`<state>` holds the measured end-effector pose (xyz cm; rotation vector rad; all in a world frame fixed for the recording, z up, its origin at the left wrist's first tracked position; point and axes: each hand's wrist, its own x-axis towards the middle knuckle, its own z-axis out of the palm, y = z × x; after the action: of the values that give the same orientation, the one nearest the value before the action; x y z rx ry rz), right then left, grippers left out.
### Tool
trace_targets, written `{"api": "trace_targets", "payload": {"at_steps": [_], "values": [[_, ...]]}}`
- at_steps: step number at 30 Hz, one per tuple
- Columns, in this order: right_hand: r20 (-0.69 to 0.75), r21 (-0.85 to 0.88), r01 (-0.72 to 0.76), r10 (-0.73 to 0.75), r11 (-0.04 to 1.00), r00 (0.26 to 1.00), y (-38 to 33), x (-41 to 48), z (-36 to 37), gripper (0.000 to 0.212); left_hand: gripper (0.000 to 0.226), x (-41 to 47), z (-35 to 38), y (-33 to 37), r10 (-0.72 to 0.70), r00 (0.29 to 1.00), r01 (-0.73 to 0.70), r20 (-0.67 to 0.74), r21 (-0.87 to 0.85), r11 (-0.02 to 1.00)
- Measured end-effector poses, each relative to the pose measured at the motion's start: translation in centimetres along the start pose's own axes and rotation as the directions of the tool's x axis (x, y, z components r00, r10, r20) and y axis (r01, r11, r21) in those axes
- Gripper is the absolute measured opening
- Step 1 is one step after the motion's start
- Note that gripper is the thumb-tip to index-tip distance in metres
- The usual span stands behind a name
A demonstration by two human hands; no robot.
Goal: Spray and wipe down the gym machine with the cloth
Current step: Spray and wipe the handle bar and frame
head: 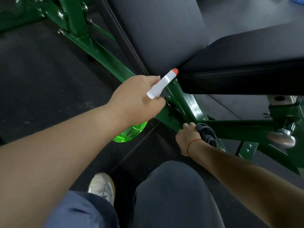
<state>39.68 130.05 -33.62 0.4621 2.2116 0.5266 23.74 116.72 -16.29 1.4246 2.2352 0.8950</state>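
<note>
My left hand grips a spray bottle with a white head and orange nozzle. Its green body shows below my wrist. The nozzle points at the green steel frame under the black seat pad. My right hand holds a dark grey cloth pressed against a lower green frame bar, just right of the joint. A red string circles my right wrist.
A grey back pad rises behind the seat. A chrome adjustment knob sticks out at the right. Black rubber floor lies to the left. My knees and a grey shoe are at the bottom.
</note>
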Motion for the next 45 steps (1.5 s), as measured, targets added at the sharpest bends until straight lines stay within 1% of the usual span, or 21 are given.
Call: {"api": "trace_targets", "payload": {"at_steps": [3, 5, 7, 12, 15, 17, 20, 22, 23, 24, 26, 27, 28, 30, 31, 32, 34, 37, 39, 41, 45], "values": [[-0.291, 0.088, 0.049, -0.021, 0.995, 0.957, -0.3, 0.7, 0.9, 0.026, 0.014, -0.2, 0.7, 0.4, 0.013, 0.999, -0.013, 0.045, -0.011, 1.0], [-0.347, 0.088, 0.067, -0.033, 0.994, 0.937, -0.1, 0.6, 1.8, 0.028, 0.01, 0.0, 1.2, 0.9, 0.032, 0.997, -0.03, 0.076, -0.025, 0.999], [-0.332, 0.094, 0.062, -0.027, 0.994, 0.943, -0.1, 0.3, 2.8, 0.028, 0.016, 0.2, 1.6, 1.2, 0.052, 0.994, -0.05, 0.092, -0.025, 0.998], [-0.264, 0.171, -0.016, 0.062, 0.985, 0.963, 0.2, -2.2, 4.6, 0.022, 0.009, 1.0, 2.6, 2.0, 0.057, 0.994, -0.053, 0.089, -0.037, 0.998], [-0.175, 0.234, -0.069, 0.112, 0.97, 0.978, 1.1, -4.3, 5.4, 0.022, 0.009, 1.5, 3.0, 2.1, 0.066, 0.995, -0.062, 0.079, -0.054, 0.997], [-0.11, 0.245, -0.112, 0.143, 0.963, 0.984, 1.8, -5.8, 5.7, 0.026, 0.016, 1.9, 3.0, 2.0, 0.066, 0.995, -0.065, 0.078, -0.022, 0.998], [-0.041, 0.319, -0.169, 0.192, 0.932, 0.981, 3.3, -7.6, 5.1, 0.035, 0.014, 2.2, 3.0, 1.6, 0.082, 0.993, -0.082, 0.081, -0.005, 0.997], [-0.192, 0.533, -0.171, 0.316, 0.828, 0.929, 4.5, -7.8, 4.3, 0.035, 0.013, 2.3, 3.0, 1.3, 0.097, 0.992, -0.097, 0.081, -0.01, 0.995], [-0.315, 0.662, -0.141, 0.444, 0.736, 0.839, 4.7, -7.7, 3.8, 0.041, 0.012, 2.3, 3.1, 1.2, 0.108, 0.991, -0.108, 0.077, -0.004, 0.994], [-0.384, 0.775, -0.089, 0.579, 0.625, 0.719, 4.9, -7.5, 3.1, 0.048, 0.013, 2.3, 3.1, 1.2, 0.119, 0.99, -0.119, 0.071, -0.003, 0.993], [-0.373, 0.911, 0.029, 0.791, 0.411, 0.485, 5.3, -5.7, 1.2, 0.054, 0.018, 2.3, 3.3, 1.1, 0.114, 0.991, -0.113, 0.064, -0.017, 0.993], [-0.299, 0.951, 0.064, 0.84, 0.304, 0.453, 5.7, -4.4, -0.1, 0.052, 0.022, 2.2, 3.4, 1.1, 0.106, 0.992, -0.105, 0.063, -0.025, 0.994], [-0.215, 0.977, 0.112, 0.849, 0.184, 0.482, 5.9, -2.8, -1.4, 0.048, 0.026, 2.2, 3.4, 1.2, 0.104, 0.993, -0.102, 0.06, -0.027, 0.994], [-0.065, 0.981, 0.186, 0.803, -0.058, 0.592, 5.8, 0.7, -3.8, 0.043, 0.03, 2.2, 3.5, 1.1, 0.102, 0.993, -0.1, 0.053, -0.034, 0.994], [0.008, 0.979, 0.148, 0.76, -0.137, 0.65, 5.3, 2.0, -4.7, 0.042, 0.028, 2.2, 3.5, 1.2, 0.104, 0.993, -0.102, 0.051, -0.034, 0.994], [0.05, 0.985, 0.085, 0.73, -0.147, 0.682, 4.6, 3.0, -5.2, 0.042, 0.027, 2.2, 3.5, 1.1, 0.108, 0.993, -0.107, 0.046, -0.036, 0.994], [0.035, 0.999, -0.001, 0.741, -0.046, 0.67, 3.3, 3.6, -5.1, 0.041, 0.028, 2.2, 3.6, 1.2, 0.109, 0.993, -0.108, 0.043, -0.031, 0.994], [0.021, 0.999, -0.052, 0.753, 0.018, 0.658, 3.9, 3.3, -4.3, 0.042, 0.015, 2.2, 3.3, 1.2, 0.116, 0.992, -0.116, 0.058, -0.006, 0.993], [0.027, 0.995, -0.089, 0.743, 0.043, 0.669, 4.4, 3.0, -3.0, 0.042, 0.017, 2.2, 3.1, 1.0, 0.107, 0.992, -0.106, 0.067, -0.014, 0.994], [0.112, 0.991, -0.131, 0.722, -0.03, 0.683, 4.9, 2.6, -1.4, 0.045, 0.025, 2.1, 2.7, 0.8, 0.082, 0.995, -0.081, 0.059, -0.021, 0.997], [0.372, 0.928, -0.265, 0.653, -0.261, 0.659, 6.3, 2.6, -0.1, 0.056, 0.012, 1.8, 1.9, 0.3, 0.019, 0.998, -0.017, 0.06, -0.035, 0.999]]}}
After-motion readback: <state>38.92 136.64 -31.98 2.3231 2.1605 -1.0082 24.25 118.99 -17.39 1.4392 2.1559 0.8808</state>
